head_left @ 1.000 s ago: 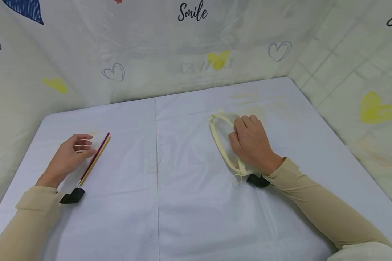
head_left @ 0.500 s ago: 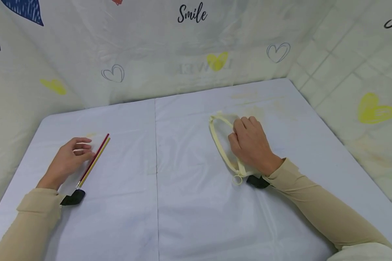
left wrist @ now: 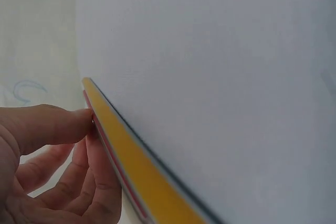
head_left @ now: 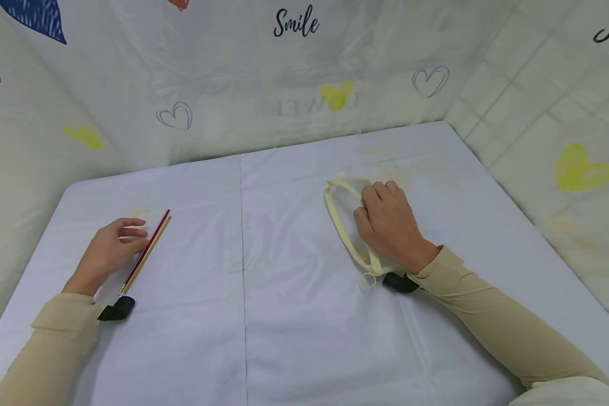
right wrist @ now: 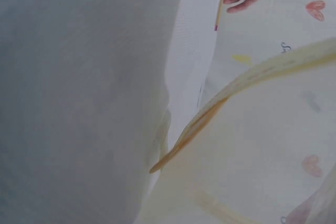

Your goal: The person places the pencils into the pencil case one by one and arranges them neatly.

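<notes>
On the left, my left hand [head_left: 109,254] has its thumb and a fingertip at a slim pair of pencils, one red [head_left: 143,254], one yellow [left wrist: 134,153]. The left wrist view shows the thumb against the pencils' edge, a finger behind it. Their far ends point up and right. Over the right part of the table my right hand [head_left: 389,223] grips a see-through pouch with pale yellow trim [head_left: 341,228], its fingertips hidden from the head view. A small ring [head_left: 368,273] hangs at the pouch's near corner. Its translucent side [right wrist: 247,145] fills much of the right wrist view.
A white-covered table [head_left: 294,327] lies under both hands, with a seam down its middle. Pale printed sheeting [head_left: 233,73] stands along the back and right edges. Dark wrist cameras [head_left: 119,309] sit at both cuffs.
My left hand has shifted slightly towards me and right, its fingers a little closer together. The right hand and pouch look still. The head view has tilted a little.
</notes>
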### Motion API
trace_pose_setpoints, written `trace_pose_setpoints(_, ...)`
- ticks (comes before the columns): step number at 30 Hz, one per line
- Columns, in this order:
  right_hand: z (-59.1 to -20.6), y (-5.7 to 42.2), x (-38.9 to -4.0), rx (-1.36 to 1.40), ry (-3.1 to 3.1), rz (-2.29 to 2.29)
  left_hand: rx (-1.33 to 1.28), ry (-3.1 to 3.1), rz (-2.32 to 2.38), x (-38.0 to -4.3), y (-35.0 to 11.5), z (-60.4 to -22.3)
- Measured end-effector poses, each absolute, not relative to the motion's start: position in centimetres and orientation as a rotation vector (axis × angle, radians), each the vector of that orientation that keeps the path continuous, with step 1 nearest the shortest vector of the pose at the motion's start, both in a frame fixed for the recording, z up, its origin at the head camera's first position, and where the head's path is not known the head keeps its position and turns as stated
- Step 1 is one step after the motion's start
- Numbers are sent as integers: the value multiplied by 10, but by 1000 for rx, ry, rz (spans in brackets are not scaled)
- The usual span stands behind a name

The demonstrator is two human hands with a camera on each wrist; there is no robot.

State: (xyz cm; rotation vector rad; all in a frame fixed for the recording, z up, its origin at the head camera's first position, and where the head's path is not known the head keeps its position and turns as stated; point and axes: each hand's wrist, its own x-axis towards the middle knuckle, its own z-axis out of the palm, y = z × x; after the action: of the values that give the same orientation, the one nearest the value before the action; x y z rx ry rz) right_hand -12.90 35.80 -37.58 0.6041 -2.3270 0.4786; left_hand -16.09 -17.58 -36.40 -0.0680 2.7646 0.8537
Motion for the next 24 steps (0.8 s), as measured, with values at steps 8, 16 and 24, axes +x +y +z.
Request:
trace_pose_setpoints(8, -376, 358, -129, 601, -2336, 469, -17, 2840, 755, -162, -171, -363)
trace_pose_setpoints(16, -374, 359, -128, 596, -2349, 471, 31, 2911, 620, -164, -166, -358)
trace_pose_setpoints(24, -374, 359, -127, 600, -2360, 479, 7, 2874, 585, -162, -166, -355)
